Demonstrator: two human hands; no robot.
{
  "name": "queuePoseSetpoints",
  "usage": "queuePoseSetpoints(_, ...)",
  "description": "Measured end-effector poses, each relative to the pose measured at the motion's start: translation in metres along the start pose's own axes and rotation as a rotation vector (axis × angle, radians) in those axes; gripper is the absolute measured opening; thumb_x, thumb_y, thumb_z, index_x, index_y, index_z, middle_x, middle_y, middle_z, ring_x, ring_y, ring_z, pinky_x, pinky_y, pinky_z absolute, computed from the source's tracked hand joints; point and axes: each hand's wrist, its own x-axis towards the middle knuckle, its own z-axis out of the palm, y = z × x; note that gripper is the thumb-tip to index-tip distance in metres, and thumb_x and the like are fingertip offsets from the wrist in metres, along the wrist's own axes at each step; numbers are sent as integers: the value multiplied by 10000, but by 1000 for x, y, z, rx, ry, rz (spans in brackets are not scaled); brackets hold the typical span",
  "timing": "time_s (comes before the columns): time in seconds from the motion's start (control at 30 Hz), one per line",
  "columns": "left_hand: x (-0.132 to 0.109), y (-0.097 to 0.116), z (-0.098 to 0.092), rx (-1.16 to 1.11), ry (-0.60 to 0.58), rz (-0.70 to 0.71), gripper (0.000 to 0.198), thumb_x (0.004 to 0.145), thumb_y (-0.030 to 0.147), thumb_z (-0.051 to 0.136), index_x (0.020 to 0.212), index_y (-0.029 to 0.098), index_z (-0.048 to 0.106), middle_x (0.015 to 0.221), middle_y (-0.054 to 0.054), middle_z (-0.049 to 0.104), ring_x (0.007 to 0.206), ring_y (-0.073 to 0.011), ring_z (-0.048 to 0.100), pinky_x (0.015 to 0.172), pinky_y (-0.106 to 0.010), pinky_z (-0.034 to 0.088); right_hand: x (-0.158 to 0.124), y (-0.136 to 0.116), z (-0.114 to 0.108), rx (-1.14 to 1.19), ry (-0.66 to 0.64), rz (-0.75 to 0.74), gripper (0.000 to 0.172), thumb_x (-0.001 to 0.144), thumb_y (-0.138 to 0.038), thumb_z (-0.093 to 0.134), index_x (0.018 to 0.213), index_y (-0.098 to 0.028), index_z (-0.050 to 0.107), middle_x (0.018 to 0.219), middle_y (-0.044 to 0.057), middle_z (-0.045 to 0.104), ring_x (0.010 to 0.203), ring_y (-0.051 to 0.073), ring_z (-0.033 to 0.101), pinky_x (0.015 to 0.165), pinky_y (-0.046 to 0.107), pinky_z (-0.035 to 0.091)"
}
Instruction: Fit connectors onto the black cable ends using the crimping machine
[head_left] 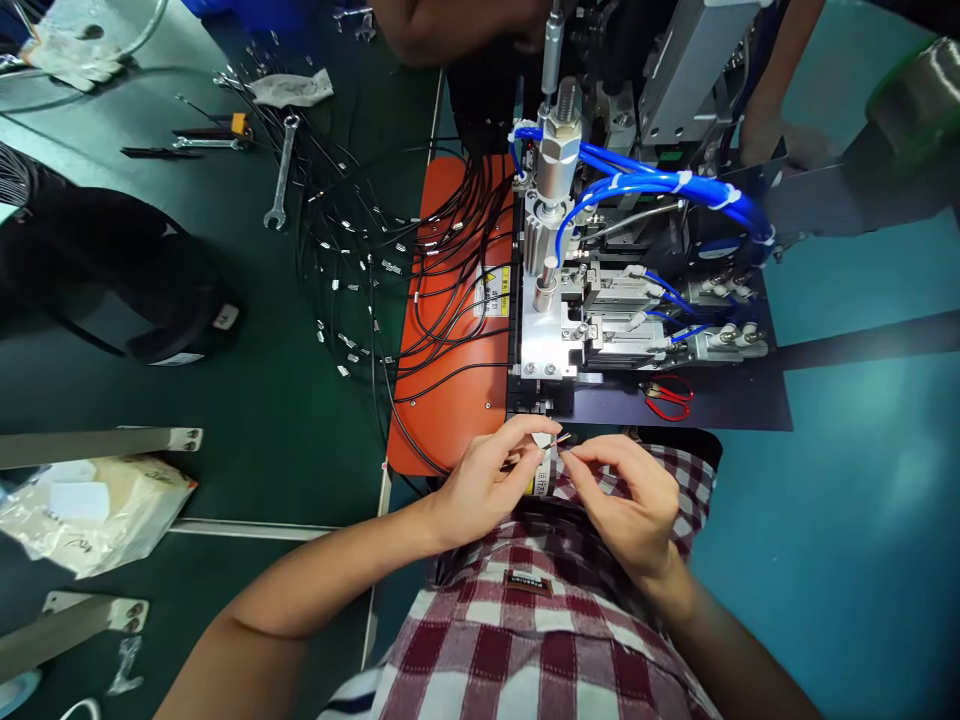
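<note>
Near my lap, my left hand (pixel 491 482) pinches a thin cable between thumb and forefinger, and its fine stripped wire ends (pixel 561 439) stick out to the right. Just beside those ends is my right hand (pixel 630 490), thumb and forefinger pressed together; whatever lies between them is too small to make out. Beyond my hands stands a metal machine assembly (pixel 551 340) with cylinders and blue air tubes (pixel 660 183). Several black cables (pixel 450 325) with white labels run from it across an orange cover (pixel 442 425).
Red-handled scissors (pixel 667 397) lie on the dark plate right of the machine. On the dark green table are a wrench (pixel 283 172), a black cable coil (pixel 112 270) and a plastic bag (pixel 97 510). Another person's arm (pixel 780 100) reaches in behind the machine.
</note>
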Motion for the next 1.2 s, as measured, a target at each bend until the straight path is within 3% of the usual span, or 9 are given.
queuePoseSetpoints(0.1, -1, 1, 0, 10, -6, -6, 260, 958, 219, 453, 1206, 186, 523, 799, 1, 550, 687, -101, 496, 648, -211, 427, 5, -1, -2, 130, -1, 251, 77, 817, -151, 670, 866, -208, 660, 787, 11, 660, 639, 135, 591, 574, 261, 475)
queuePoseSetpoints(0.27, -2, 1, -1, 80, -27, 20, 272, 957, 219, 451, 1216, 181, 523, 770, 2, 560, 660, -103, 500, 590, -194, 423, 14, -3, -6, 314, -246, 465, 64, 818, -221, 669, 867, -191, 642, 691, -4, 609, 569, 120, 527, 516, 244, 434)
queuePoseSetpoints(0.37, -2, 0, -1, 129, -28, 62, 277, 954, 202, 452, 1221, 179, 520, 807, -10, 595, 670, -106, 533, 614, -202, 455, 14, -4, -6, 288, -245, 424, 61, 826, -222, 661, 806, -198, 609, 688, -5, 581, 573, 120, 511, 525, 253, 431)
queuePoseSetpoints(0.57, -2, 0, -1, 249, 17, 169, 290, 937, 140, 452, 1218, 170, 518, 1062, -70, 663, 896, -143, 640, 804, -245, 526, 7, -4, -8, 69, -193, 125, 77, 828, -140, 642, 839, -215, 629, 764, 25, 617, 658, 156, 552, 617, 310, 467)
queuePoseSetpoints(0.7, -1, 0, 0, 299, 49, 210, 290, 930, 119, 452, 1208, 168, 520, 1086, -71, 669, 952, -149, 652, 850, -254, 531, 1, -6, -1, 126, -160, 179, 86, 837, -130, 635, 839, -216, 625, 784, 27, 619, 630, 145, 553, 563, 291, 463)
queuePoseSetpoints(0.83, -1, -2, 2, 295, 65, 213, 280, 933, 124, 452, 1202, 169, 519, 1091, -74, 671, 961, -151, 657, 863, -262, 535, -5, -9, 8, 155, -35, 199, 83, 823, -134, 654, 825, -215, 639, 782, 30, 626, 654, 151, 563, 572, 289, 468)
queuePoseSetpoints(0.93, -2, -3, 2, 292, 76, 218, 268, 934, 129, 452, 1190, 169, 522, 1082, -80, 673, 951, -154, 659, 850, -266, 539, -7, -7, 11, 246, -14, 358, 32, 815, -214, 678, 816, -212, 646, 760, 32, 627, 618, 151, 547, 554, 292, 464)
queuePoseSetpoints(1.07, -2, -4, 2, 316, 85, 252, 272, 927, 121, 463, 1186, 176, 524, 1054, -68, 671, 902, -139, 657, 804, -245, 538, -7, -2, 11, 597, -129, 678, 174, 778, -321, 721, 872, -205, 630, 658, -16, 577, 506, 109, 488, 490, 255, 434)
queuePoseSetpoints(1.2, -2, -4, 3, 312, 90, 286, 276, 923, 117, 471, 1189, 170, 521, 1051, -76, 675, 888, -140, 664, 784, -240, 547, -2, -2, 12, 789, -147, 799, 206, 761, -353, 735, 805, -193, 613, 637, -34, 535, 500, 89, 460, 493, 235, 422)
